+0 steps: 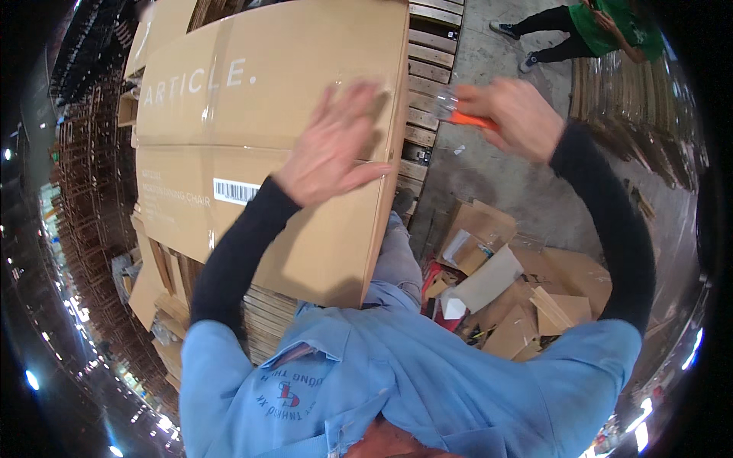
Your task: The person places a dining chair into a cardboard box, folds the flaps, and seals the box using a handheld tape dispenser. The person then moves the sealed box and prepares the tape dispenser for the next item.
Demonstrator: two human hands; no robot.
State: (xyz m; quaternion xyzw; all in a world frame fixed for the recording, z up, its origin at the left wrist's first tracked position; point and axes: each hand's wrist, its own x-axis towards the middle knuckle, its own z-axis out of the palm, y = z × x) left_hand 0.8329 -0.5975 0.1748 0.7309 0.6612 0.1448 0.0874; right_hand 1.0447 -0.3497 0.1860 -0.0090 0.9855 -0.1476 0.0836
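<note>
A large brown cardboard box [290, 99] lies in front of me, with clear tape along its seam and a white barcode label [235, 191] on top. My left hand [332, 149] rests on the top near the right edge, fingers stretched and slightly blurred. Out beyond that edge, apart from the box, my right hand [523, 114] is closed round an orange-handled tool [473, 120]. A shiny, see-through looking head [445, 103] points from the tool toward the box; blur hides its exact kind.
Wooden pallet slats [433, 53] run along the box's right side. Torn cardboard scraps [561, 275] lie on the floor at right. Farther off, a person in a green shirt [611, 30] stands by stacked cardboard sheets [611, 95]. Metal racks [95, 168] fill the left.
</note>
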